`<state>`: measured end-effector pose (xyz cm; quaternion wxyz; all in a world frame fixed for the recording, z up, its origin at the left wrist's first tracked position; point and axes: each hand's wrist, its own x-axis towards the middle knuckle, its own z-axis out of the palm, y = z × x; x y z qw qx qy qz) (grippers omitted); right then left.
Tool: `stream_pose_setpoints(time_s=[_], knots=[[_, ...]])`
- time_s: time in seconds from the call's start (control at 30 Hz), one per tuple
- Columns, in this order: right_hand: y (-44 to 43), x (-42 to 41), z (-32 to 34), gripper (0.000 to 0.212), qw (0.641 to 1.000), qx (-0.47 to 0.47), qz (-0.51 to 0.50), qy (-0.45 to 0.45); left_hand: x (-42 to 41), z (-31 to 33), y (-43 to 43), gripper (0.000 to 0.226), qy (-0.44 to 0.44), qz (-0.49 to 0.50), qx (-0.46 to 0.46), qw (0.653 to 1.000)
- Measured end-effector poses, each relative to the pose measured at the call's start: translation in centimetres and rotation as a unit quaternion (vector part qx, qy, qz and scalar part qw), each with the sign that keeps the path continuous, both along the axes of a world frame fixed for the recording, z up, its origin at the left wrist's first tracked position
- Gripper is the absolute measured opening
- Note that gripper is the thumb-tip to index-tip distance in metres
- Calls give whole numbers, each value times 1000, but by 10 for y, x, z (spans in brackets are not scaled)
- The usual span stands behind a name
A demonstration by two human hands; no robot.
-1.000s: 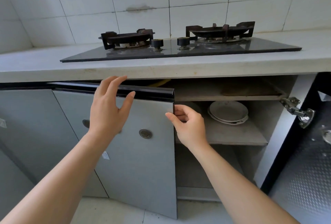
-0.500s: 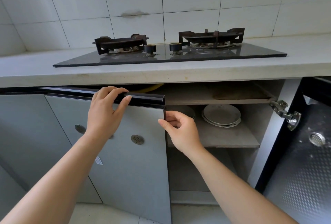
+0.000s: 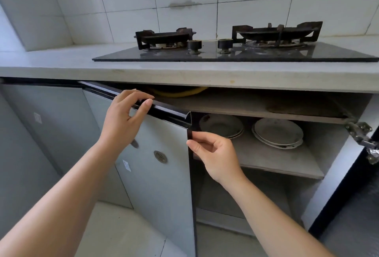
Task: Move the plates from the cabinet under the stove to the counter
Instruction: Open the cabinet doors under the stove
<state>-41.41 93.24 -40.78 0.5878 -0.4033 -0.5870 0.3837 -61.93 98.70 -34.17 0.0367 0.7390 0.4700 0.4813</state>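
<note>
You're on the door-opening step: left hand (image 3: 121, 121) clamped over the left door (image 3: 155, 166) top rail, right hand (image 3: 215, 154) pinching its free edge, plates (image 3: 277, 132) untouched in two stacks on the cabinet shelf (image 3: 272, 158); next, swing it wide and reach in.

We are seeing two stacks of white plates lying flat on the middle shelf (image 3: 266, 158) of the cabinet under the stove (image 3: 235, 51). The left stack (image 3: 221, 125) is sitting partly behind the door edge; the right stack (image 3: 277, 132), near it but apart, is showing grey smudges. The desk (image 3: 61, 61) above is carrying none.
</note>
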Motion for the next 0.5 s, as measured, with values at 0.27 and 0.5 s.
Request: stream_pose_setpoints(time_s=[0.27, 0.5], knots=[[-27, -30, 1, 17, 995, 23, 88, 28, -27, 1, -34, 38, 28, 11, -36, 999], [-40, -50, -2, 20, 991, 29, 115, 57, -39, 6, -53, 30, 45, 15, -61, 997]])
